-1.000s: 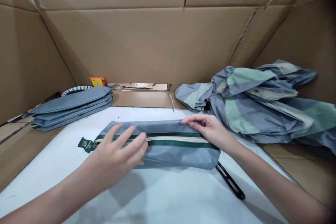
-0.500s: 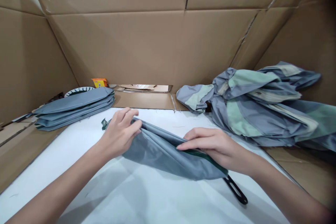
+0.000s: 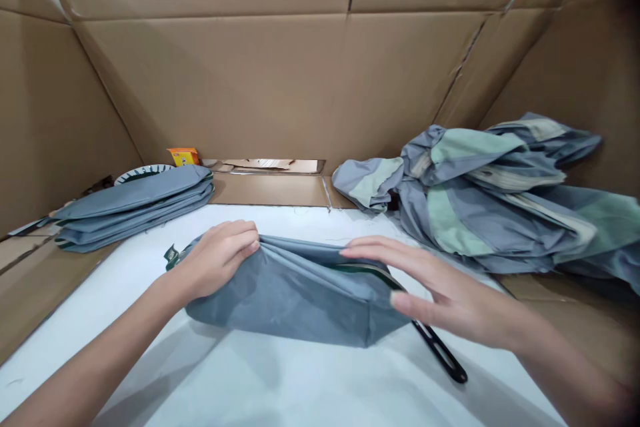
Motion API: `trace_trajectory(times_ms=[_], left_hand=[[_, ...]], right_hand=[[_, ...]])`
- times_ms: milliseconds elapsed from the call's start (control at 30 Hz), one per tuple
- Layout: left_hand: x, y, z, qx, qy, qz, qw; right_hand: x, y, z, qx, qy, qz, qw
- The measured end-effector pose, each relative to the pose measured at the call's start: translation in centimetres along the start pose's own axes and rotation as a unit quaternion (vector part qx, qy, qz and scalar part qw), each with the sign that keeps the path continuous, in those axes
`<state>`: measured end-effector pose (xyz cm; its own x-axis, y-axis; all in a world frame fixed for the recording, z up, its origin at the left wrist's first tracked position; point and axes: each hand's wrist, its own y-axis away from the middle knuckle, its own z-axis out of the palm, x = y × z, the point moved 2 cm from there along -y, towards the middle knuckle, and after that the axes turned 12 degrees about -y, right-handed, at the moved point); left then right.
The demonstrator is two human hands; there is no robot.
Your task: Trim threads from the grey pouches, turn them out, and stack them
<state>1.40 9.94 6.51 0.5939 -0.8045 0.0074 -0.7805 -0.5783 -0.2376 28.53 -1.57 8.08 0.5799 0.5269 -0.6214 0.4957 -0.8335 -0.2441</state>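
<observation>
Pouch point(image 3: 295, 300), its green tag point(image 3: 171, 256) illegible, is pinched by left hand point(image 3: 220, 259), right hand point(image 3: 453, 290) spread loose.

Behind the pouch point(image 3: 295, 300), stacked pouches point(image 3: 137, 207) lie left and a fabric heap point(image 3: 470, 193) right

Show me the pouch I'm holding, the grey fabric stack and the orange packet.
Pouch point(image 3: 295, 303), head view: near side.
Grey fabric stack point(image 3: 134, 194), head view: top layer.
Orange packet point(image 3: 185, 157), head view: front face.

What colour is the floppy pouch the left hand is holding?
The pouch is greyish blue; it shows best in the head view.
</observation>
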Motion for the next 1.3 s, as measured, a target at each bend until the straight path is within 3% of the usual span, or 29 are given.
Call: trace_trajectory(times_ms=[133, 300, 533, 633, 733, 800, 900, 1000, 1167, 1300], left_hand=[[-0.4, 0.4, 0.3, 0.008, 0.02, 0.001, 1.0], [-0.2, 0.7, 0.5, 0.045, -0.022, 0.036, 0.998], [-0.1, 1.7, 1.0, 0.175, -0.209, 0.117, 0.955], [-0.2, 1.8, 1.1, 0.18, -0.199, 0.081, 0.96], [-0.3, 1.8, 1.0, 0.18, -0.174, 0.022, 0.968], [-0.2, 1.9, 1.0, 0.172, -0.188, 0.03, 0.967], [-0.3, 2.0, 0.9, 0.172, -0.227, 0.048, 0.957], [-0.3, 2.0, 0.7, 0.194, -0.266, 0.057, 0.943], [0.1, 1.9, 0.5, 0.244, -0.306, 0.056, 0.919], [0.6, 1.7, 0.2, 0.289, -0.314, 0.033, 0.904]], right_hand=[[0.6, 0.8, 2.2, 0.076, 0.053, 0.045, 0.995], [1.8, 0.3, 3.2, 0.167, 0.0, 0.053, 0.984], [2.5, 0.1, 2.1, 0.21, -0.053, 0.112, 0.97], [3.0, 0.0, 2.6, 0.219, -0.065, 0.109, 0.967], [4.0, -0.3, 3.6, 0.185, -0.107, 0.14, 0.967], [4.7, -0.4, 4.4, 0.16, -0.147, 0.169, 0.961], [5.0, -0.3, 5.2, 0.175, -0.166, 0.19, 0.952], [4.5, -0.1, 5.3, 0.202, -0.134, 0.16, 0.957], [3.9, -0.3, 4.1, 0.235, -0.049, 0.019, 0.971], [4.7, -0.4, 3.3, 0.25, -0.121, 0.063, 0.959]])
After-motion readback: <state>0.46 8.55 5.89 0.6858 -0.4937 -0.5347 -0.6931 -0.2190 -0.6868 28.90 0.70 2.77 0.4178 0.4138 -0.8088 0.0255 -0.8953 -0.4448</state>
